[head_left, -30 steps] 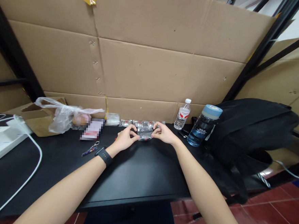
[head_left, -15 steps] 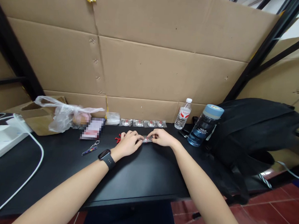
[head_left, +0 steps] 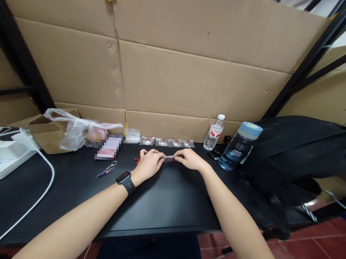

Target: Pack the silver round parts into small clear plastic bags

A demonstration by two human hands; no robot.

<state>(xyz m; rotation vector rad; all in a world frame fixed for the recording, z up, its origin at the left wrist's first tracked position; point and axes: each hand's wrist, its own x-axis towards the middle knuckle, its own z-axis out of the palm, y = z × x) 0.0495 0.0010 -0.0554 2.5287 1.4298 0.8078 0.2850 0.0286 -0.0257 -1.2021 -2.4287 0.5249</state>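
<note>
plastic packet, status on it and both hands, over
Left hand and right hand at opposite ends of plastic packet. Tabletop contact unclear. Red item beside left hand, partly hidden.

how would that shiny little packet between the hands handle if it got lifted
The packet is likely light: it only spans the small gap between left hand and right hand. Its glossy surface may feel slippery. It could flex if that shine is thin film, though its contents are too small to make out.
</note>
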